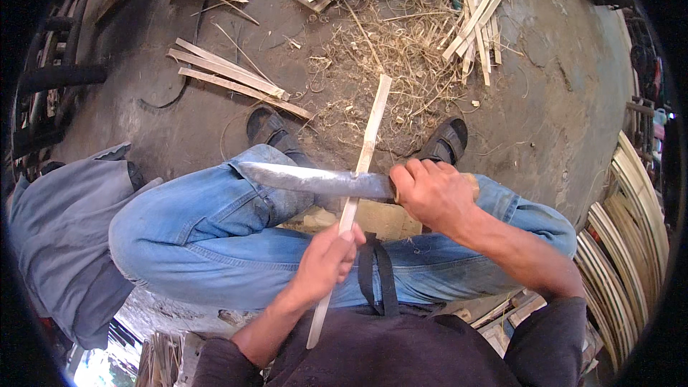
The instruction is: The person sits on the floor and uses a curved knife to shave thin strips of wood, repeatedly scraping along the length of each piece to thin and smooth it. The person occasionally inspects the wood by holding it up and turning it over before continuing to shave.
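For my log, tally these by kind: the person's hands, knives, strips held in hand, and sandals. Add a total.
Hands: 2 (left hand, right hand)
Knife: 1
Held strip: 1
Sandals: 2 (left sandal, right sandal)
Total: 6
Not counted: the strip pile at upper right, too overlapped to count.

The bamboo strip [349, 213], pale, narrow and flat, slants from near left to far right, both ends free. Across its middle lies the long knife [308, 180], its broad grey steel blade pointing left to a curved tip, its wooden handle mostly covered at right.
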The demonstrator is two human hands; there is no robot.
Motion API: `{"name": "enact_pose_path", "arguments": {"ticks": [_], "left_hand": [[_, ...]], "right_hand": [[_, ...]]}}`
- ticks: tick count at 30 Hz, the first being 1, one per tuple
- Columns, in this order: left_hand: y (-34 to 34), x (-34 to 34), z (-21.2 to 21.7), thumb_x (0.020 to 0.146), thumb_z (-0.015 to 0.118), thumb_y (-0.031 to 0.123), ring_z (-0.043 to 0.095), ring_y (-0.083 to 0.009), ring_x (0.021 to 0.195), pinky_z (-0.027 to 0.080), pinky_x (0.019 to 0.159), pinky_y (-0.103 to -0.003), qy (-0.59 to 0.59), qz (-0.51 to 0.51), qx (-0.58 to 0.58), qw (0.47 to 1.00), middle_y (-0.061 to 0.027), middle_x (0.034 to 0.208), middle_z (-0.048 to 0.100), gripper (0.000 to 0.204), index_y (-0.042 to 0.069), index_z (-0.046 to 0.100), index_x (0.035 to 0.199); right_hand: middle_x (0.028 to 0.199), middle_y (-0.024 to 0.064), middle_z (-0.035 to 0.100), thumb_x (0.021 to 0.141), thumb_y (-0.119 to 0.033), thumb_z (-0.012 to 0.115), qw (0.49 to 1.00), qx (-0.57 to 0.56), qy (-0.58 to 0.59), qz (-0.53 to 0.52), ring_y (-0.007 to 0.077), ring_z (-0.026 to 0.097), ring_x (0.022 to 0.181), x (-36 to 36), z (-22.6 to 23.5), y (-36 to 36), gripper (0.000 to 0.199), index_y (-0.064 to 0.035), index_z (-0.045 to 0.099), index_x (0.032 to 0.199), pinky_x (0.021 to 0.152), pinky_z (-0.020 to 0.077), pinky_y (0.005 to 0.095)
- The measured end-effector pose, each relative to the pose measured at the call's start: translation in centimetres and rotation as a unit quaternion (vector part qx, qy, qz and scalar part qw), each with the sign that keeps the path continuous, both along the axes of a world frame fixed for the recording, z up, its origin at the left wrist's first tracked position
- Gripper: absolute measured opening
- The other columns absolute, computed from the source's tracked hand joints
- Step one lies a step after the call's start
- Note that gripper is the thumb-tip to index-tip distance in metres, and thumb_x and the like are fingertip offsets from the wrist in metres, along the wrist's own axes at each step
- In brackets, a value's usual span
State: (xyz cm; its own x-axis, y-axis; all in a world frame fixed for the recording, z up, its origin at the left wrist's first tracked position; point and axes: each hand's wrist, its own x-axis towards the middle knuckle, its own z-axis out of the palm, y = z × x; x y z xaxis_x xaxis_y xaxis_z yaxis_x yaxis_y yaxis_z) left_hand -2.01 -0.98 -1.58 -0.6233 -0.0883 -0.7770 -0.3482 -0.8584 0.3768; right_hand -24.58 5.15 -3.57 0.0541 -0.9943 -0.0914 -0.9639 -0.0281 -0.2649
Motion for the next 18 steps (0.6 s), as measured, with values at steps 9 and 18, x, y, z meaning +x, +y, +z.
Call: {"name": "enact_pose_path", "arguments": {"ticks": [9,18], "left_hand": [[-1.0,-0.8,-0.6,0.103,0.042,0.029,0.025,-0.0015,0.051,0.019,0.042,-0.019,0.023,0.015,0.097,0.995,0.0083,0.068,0.031,0.020,0.011,0.048,0.101],[-0.1,-0.1,-0.4,0.104,0.042,0.029,0.026,-0.0018,0.051,0.020,0.043,-0.020,0.015,0.004,0.082,0.997,0.0079,0.068,0.032,0.019,0.011,0.048,0.101]], "right_hand": [[0.075,0.0098,0.060,0.083,-0.019,0.061,0.996,0.091,0.015,-0.001,0.0271,0.066,0.066,-0.9,0.5,0.2,0.015,-0.0062,0.055,0.089,0.054,0.0535,0.0397],[0.078,0.0170,0.064,0.082,-0.014,0.063,0.985,0.166,-0.041,0.018,0.0379,0.065,0.066,-2.5,1.9,1.3,0.016,-0.0050,0.053,0.091,0.058,0.0539,0.0478]]}}
